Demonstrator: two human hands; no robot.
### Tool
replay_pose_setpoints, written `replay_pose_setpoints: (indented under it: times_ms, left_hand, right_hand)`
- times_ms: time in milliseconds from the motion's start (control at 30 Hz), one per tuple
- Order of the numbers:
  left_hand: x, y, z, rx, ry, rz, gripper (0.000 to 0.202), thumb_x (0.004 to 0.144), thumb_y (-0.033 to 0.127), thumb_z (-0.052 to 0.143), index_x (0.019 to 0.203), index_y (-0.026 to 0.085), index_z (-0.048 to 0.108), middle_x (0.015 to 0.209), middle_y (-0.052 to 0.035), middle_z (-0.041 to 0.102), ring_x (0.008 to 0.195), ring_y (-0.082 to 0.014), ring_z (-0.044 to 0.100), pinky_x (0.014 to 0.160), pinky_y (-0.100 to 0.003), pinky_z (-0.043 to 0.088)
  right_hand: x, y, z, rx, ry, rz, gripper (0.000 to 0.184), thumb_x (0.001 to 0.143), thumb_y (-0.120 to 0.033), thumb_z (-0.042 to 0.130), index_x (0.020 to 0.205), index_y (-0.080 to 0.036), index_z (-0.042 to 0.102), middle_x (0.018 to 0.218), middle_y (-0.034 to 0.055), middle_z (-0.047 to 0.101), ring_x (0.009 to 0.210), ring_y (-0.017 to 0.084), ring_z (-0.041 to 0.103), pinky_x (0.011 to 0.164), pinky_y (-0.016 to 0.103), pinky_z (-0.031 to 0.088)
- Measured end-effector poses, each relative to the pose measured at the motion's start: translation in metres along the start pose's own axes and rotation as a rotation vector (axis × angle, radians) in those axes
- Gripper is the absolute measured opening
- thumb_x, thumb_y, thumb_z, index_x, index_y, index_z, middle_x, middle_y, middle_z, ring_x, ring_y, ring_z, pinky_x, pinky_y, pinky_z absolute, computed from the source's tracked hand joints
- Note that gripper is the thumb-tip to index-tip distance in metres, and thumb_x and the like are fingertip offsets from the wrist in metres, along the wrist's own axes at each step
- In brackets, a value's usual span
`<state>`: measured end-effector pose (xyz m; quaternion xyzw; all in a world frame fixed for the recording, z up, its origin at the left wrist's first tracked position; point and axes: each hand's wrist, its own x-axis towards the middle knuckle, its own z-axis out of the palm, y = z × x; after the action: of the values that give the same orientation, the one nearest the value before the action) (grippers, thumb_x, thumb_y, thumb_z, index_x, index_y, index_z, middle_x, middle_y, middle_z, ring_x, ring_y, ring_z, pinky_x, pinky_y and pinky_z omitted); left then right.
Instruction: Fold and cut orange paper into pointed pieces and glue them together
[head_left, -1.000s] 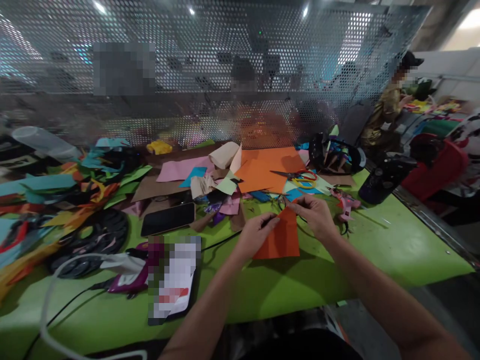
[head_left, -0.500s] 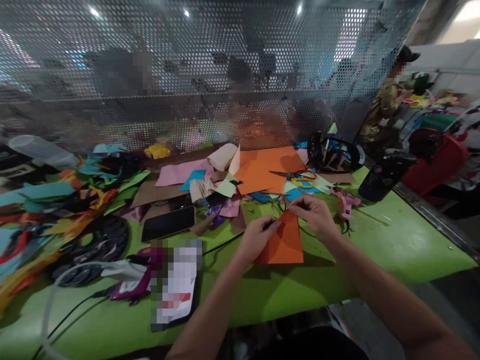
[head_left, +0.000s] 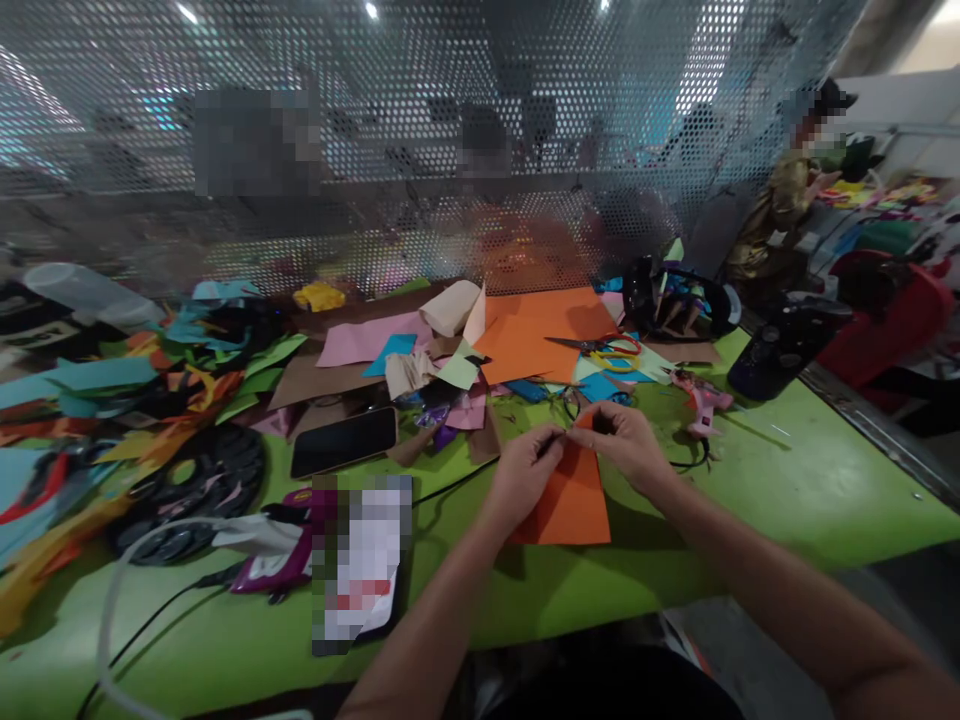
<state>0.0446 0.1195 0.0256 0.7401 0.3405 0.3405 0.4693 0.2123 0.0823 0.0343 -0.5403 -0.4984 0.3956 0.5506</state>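
Note:
An orange sheet (head_left: 574,505), which looks like felt or thick paper, is held near the table's front edge between my two hands. My left hand (head_left: 525,465) pinches its upper left edge. With bent fingers, my right hand (head_left: 626,440) grips the top corner, and the fingertips of both hands meet there. Behind the hands lie scissors (head_left: 611,352) with red and yellow handles, on a larger orange sheet (head_left: 525,330) and coloured scraps. A pink glue gun (head_left: 703,400) rests to the right of my right hand.
Left of my hands are a black phone (head_left: 345,443), a second device with a blurred screen (head_left: 367,560) and a purple device (head_left: 277,560) with a cable. Coloured scraps (head_left: 150,400) pile up at left. A dark tumbler (head_left: 784,345) stands at right, before a perforated metal screen (head_left: 420,130).
My hands have drawn together at the sheet's top corner, the left moving up and right. The view has shifted slightly.

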Motion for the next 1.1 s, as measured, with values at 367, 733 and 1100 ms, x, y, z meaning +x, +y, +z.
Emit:
replay_pose_setpoints:
  times_ms: [367,733,1100]
  left_hand:
    - [0.001,0.009,0.001,0.108,-0.024,0.020,0.021,0.092,0.030,0.048,0.080,0.019,0.061,0.075,-0.0003,0.062,0.072,-0.0156,0.055,0.067,-0.025,0.039]
    - [0.001,0.007,0.000,0.102,-0.032,0.005,0.023,0.092,0.034,0.049,0.081,0.018,0.061,0.076,0.0000,0.064,0.073,-0.0155,0.056,0.067,-0.024,0.039]
    - [0.000,-0.001,-0.003,0.098,-0.022,-0.019,0.021,0.093,0.034,0.050,0.086,0.019,0.064,0.082,-0.0005,0.067,0.077,-0.0162,0.059,0.070,-0.025,0.042]
  right_hand:
    - [-0.001,-0.007,-0.003,0.085,0.033,-0.006,0.019,0.070,-0.038,0.076,0.070,-0.020,0.069,0.066,-0.0013,0.063,0.064,0.015,0.052,0.064,0.028,0.039]
    - [0.006,-0.008,-0.011,0.156,0.179,-0.021,0.011,0.071,-0.030,0.075,0.068,-0.021,0.070,0.066,-0.0017,0.062,0.064,0.014,0.051,0.064,0.028,0.040]
    - [0.005,-0.006,-0.007,0.033,-0.048,0.025,0.028,0.068,-0.045,0.079,0.072,-0.020,0.067,0.067,-0.0010,0.061,0.064,0.014,0.052,0.061,0.028,0.040]
